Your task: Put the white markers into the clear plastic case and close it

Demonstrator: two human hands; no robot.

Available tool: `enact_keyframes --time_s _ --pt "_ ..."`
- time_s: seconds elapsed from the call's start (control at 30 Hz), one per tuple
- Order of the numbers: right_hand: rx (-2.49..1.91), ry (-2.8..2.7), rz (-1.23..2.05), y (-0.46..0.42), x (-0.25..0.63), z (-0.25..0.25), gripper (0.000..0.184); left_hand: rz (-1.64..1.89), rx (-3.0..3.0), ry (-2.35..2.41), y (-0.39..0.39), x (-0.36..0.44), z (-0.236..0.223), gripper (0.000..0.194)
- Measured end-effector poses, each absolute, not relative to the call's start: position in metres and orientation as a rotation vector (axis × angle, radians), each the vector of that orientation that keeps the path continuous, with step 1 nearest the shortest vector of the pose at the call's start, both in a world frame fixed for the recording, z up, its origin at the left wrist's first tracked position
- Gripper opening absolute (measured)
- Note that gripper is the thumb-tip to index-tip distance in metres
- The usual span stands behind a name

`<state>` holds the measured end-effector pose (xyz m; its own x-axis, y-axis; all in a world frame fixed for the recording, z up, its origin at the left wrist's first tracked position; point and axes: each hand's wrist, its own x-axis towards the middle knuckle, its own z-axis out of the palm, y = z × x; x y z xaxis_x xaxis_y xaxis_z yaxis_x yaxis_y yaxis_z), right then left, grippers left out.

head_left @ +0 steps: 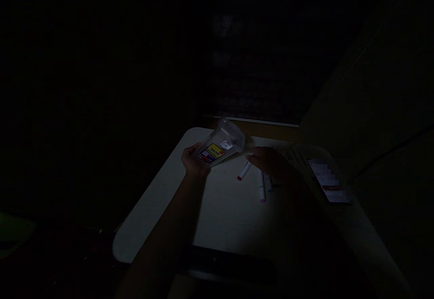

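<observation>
The scene is very dark. My left hand (195,161) is closed around the lower end of a clear plastic pouch (232,132), which is tilted up and to the right. A yellow and dark blue label (212,153) shows on its front. To the right of the pouch, my right hand (269,159) has its fingertips closed on the upper end of a white marker (244,172) with a red end. Below that hand lie a white marker with a purple end (262,188) and another marker with a blue end (268,183). The right hand's other fingers are lost in shadow.
The white table (156,208) has rounded corners. A phone (329,181) with a lit screen lies at its right side, near thin dark items (298,155) that I cannot make out. Behind the table runs a ledge (271,129). A dark bar-shaped object (227,263) is at the near edge.
</observation>
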<state>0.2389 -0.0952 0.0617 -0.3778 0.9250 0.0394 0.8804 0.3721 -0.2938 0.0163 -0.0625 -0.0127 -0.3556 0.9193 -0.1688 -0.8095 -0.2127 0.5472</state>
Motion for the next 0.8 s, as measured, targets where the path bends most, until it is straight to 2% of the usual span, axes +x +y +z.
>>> enact_keyframes --time_s 0.13,0.27,0.33,0.5,0.57,0.7,0.8 --pt "-1.500 -2.350 0.440 -0.098 0.231 0.058 0.034 1.765 0.219 0.681 -0.062 0.016 -0.012 0.026" --pt "-1.197 -2.053 0.761 -0.090 0.223 0.048 0.067 1.731 0.259 0.721 -0.064 0.022 -0.006 0.019" --pt "-1.110 -1.954 0.914 -0.085 0.221 0.046 0.074 1.720 0.320 0.705 -0.066 0.026 -0.004 0.015" --pt "-1.048 -1.778 0.972 -0.085 0.219 0.051 0.108 1.670 0.507 0.676 -0.068 0.031 -0.004 0.012" --pt "-0.979 -1.802 0.932 -0.089 0.218 0.055 0.105 1.632 0.565 0.650 -0.069 0.031 -0.006 0.014" --pt "-0.972 -1.907 0.793 -0.097 0.218 0.058 0.085 1.512 0.610 0.603 -0.068 0.028 -0.011 0.022" --pt "-0.955 -2.007 0.691 -0.100 0.215 0.057 0.082 1.523 0.642 0.622 -0.064 0.028 -0.017 0.020"
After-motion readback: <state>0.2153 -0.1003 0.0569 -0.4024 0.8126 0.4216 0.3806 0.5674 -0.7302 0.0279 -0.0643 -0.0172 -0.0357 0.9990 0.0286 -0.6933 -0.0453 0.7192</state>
